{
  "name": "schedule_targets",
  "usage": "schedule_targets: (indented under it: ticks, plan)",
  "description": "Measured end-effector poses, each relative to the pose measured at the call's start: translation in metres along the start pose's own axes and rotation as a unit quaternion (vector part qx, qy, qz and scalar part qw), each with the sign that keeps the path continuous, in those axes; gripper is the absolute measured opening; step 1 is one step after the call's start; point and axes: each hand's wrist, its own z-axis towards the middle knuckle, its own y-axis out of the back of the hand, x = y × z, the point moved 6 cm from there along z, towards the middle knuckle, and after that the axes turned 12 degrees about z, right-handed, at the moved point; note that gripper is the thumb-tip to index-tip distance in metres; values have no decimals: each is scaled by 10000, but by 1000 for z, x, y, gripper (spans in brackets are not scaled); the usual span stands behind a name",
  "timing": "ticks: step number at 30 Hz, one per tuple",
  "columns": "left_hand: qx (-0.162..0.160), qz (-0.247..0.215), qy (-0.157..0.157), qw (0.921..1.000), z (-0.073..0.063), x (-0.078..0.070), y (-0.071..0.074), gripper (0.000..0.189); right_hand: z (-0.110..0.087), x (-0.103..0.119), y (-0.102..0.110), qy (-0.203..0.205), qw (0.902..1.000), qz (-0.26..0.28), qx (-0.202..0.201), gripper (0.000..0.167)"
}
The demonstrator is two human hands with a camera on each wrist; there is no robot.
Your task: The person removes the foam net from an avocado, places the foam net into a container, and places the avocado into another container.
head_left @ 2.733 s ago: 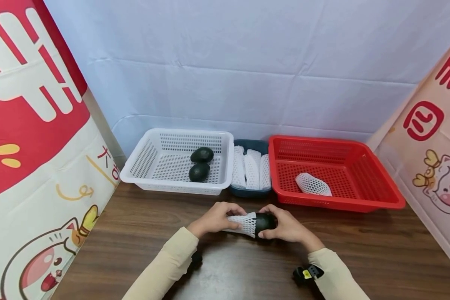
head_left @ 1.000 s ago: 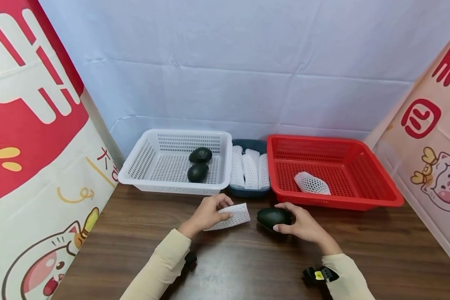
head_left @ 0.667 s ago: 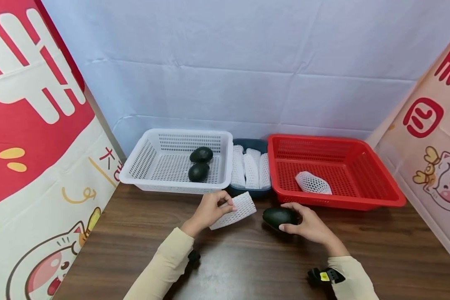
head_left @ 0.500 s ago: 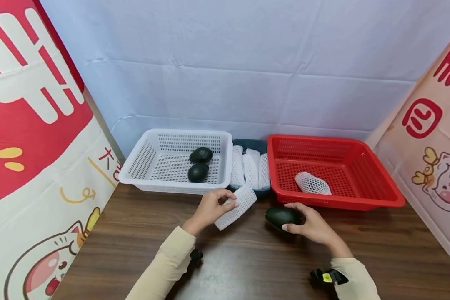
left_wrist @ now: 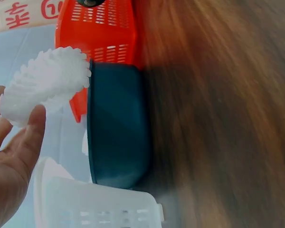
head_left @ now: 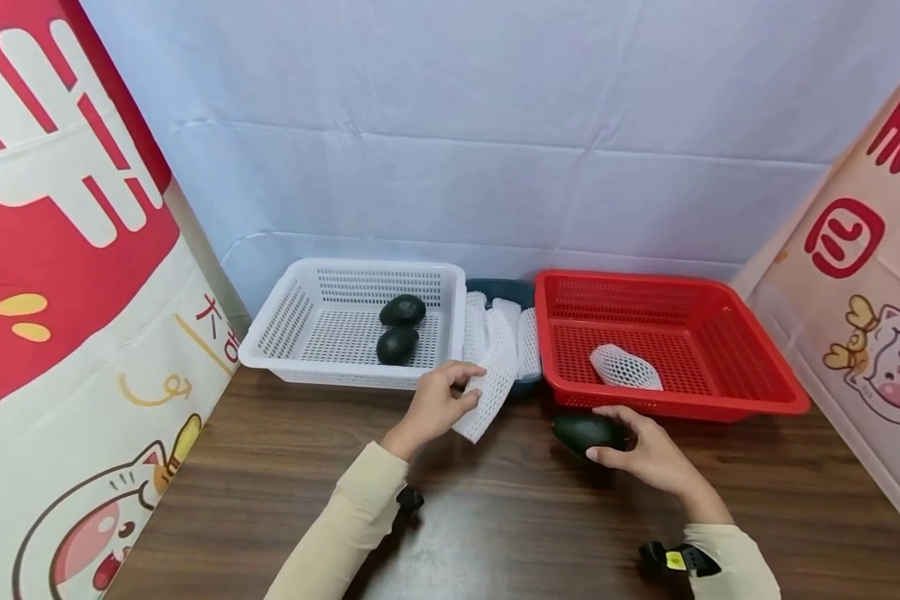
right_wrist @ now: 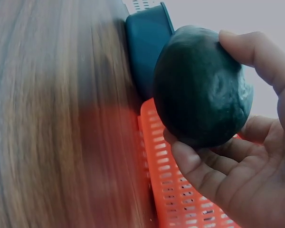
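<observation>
My left hand (head_left: 438, 404) pinches a white foam net sleeve (head_left: 490, 390) by its edge, thumb on the near side. In the head view the sleeve overlaps the front of the teal tray (head_left: 501, 290), where several similar sleeves (head_left: 529, 342) lie. In the left wrist view the sleeve (left_wrist: 45, 83) is held up beside the tray wall (left_wrist: 118, 123). My right hand (head_left: 656, 450) grips a dark green avocado (head_left: 588, 433) in front of the red basket. The right wrist view shows thumb and fingers round the bare avocado (right_wrist: 199, 90).
At the back left stands a white basket (head_left: 360, 372) with two avocados (head_left: 399, 329) inside. A red basket (head_left: 720, 358) at the back right contains one sleeved piece (head_left: 625, 367). Wooden tabletop (head_left: 495, 533) runs in front, and printed cloths hang at both sides.
The sleeve, earlier partly over the avocado, has come off it. My left hand has carried it forward to the teal tray; my right hand has moved right with the avocado.
</observation>
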Motion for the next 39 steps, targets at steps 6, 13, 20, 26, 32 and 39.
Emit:
schedule_targets:
  ticks: [6,13,20,26,32,39]
  plan:
    - [-198,12,-95,9998,9,-3,0,35,-5,-5,6,-79,10000,7,-60,62]
    - [21,74,65,9999,20,0,2,50,-11,-7,15,-82,9998,86,-163,60]
    - [145,84,596,9981,30,5,-1,47,-15,-11,22,-113,9997,-59,-215,61]
    - [73,166,714,9973,37,3,-4,40,-20,-12,31,-144,9995,-100,-275,60]
    - [110,359,907,9952,46,5,-9,35,-23,-14,38,-230,9991,-105,-352,60]
    - [144,305,1123,9931,58,4,-14,34,-29,-18,40,-288,9986,-153,-422,60]
